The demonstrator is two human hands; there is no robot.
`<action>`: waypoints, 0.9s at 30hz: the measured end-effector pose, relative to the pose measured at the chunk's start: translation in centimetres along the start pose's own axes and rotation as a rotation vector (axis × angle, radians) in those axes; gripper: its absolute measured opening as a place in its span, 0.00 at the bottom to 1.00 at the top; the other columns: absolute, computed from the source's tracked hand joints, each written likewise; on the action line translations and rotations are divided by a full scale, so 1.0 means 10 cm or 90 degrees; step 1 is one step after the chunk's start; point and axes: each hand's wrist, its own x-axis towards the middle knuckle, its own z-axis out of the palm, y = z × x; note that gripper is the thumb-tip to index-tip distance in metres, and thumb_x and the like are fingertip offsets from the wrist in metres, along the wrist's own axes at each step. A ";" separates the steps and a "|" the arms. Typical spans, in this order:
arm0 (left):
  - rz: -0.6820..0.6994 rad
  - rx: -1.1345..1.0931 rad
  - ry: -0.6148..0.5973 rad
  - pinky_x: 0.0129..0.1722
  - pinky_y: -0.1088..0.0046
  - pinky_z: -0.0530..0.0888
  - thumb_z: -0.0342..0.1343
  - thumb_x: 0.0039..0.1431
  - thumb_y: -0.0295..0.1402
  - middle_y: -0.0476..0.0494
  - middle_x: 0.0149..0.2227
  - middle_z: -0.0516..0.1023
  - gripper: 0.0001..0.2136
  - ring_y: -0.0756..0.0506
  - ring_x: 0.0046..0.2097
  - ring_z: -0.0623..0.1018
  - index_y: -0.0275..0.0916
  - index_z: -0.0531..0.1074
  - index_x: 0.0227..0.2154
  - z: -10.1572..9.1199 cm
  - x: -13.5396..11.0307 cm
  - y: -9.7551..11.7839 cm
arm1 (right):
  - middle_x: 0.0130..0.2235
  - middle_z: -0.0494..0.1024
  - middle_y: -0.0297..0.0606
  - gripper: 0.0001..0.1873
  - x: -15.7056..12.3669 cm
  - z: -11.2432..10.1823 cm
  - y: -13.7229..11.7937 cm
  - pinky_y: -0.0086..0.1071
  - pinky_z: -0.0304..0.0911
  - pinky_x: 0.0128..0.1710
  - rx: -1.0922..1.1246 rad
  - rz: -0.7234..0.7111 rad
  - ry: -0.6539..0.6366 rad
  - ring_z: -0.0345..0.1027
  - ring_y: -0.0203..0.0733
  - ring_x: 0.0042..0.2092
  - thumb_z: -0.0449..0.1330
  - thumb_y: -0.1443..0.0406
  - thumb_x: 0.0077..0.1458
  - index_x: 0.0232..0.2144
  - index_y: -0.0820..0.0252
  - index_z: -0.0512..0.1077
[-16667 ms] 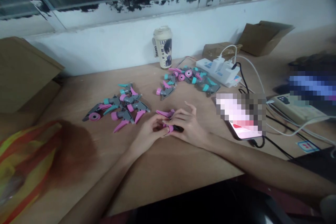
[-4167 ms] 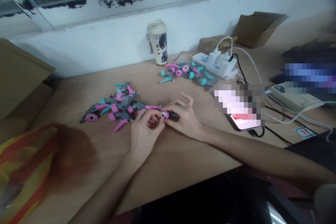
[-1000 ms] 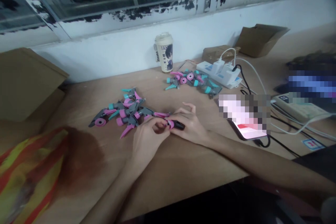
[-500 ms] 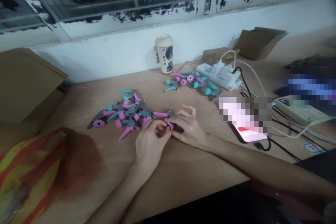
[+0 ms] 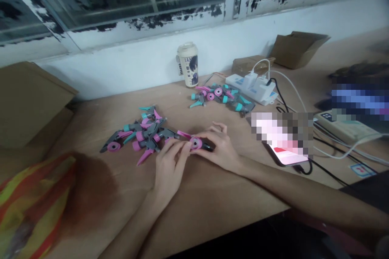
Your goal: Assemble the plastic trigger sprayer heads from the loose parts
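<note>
My right hand grips a small spray-trigger part, grey-black with a round pink cap that faces me. My left hand meets it from the left, its fingertips pinched on the pink cap end. Both hands rest on the wooden table, near its front edge. Just left of my hands lies a pile of grey, pink and teal trigger parts. A second pile of the same parts lies farther back, beside the power strip.
A printed coffee cup stands by the wall. A white power strip with chargers and cables runs right. A phone lies right of my hands. Cardboard boxes sit at left and back right. An orange-yellow bag is at lower left.
The part has turned in my hands, so its round pink cap now faces me. My left fingers have shifted onto that cap. The camera view moved slightly.
</note>
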 end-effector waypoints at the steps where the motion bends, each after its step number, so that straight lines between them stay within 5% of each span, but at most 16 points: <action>1: 0.006 0.006 0.006 0.35 0.72 0.73 0.46 0.63 0.34 0.45 0.35 0.73 0.11 0.48 0.35 0.74 0.39 0.74 0.34 -0.01 -0.01 0.00 | 0.34 0.80 0.30 0.08 0.00 0.00 0.00 0.41 0.46 0.55 -0.004 0.000 -0.002 0.71 0.38 0.38 0.60 0.61 0.52 0.36 0.54 0.71; 9: 0.119 0.076 0.027 0.37 0.71 0.72 0.49 0.61 0.31 0.45 0.34 0.69 0.09 0.49 0.36 0.72 0.39 0.75 0.34 0.01 -0.05 0.02 | 0.36 0.79 0.31 0.08 -0.02 -0.01 0.01 0.44 0.45 0.56 0.039 0.021 -0.013 0.71 0.39 0.38 0.60 0.59 0.52 0.36 0.53 0.71; 18: 0.242 0.113 0.041 0.44 0.65 0.71 0.56 0.55 0.26 0.46 0.38 0.77 0.09 0.46 0.41 0.73 0.42 0.75 0.38 -0.01 -0.01 0.04 | 0.34 0.79 0.29 0.07 0.01 -0.05 -0.02 0.43 0.45 0.56 0.049 0.023 -0.001 0.71 0.37 0.36 0.60 0.60 0.53 0.35 0.53 0.71; 27: 0.257 0.092 0.035 0.44 0.64 0.72 0.55 0.55 0.24 0.47 0.40 0.79 0.10 0.46 0.42 0.74 0.41 0.74 0.39 -0.01 -0.01 0.03 | 0.34 0.79 0.29 0.06 0.00 -0.06 -0.03 0.42 0.45 0.55 0.044 0.009 0.007 0.71 0.36 0.36 0.59 0.61 0.53 0.35 0.54 0.71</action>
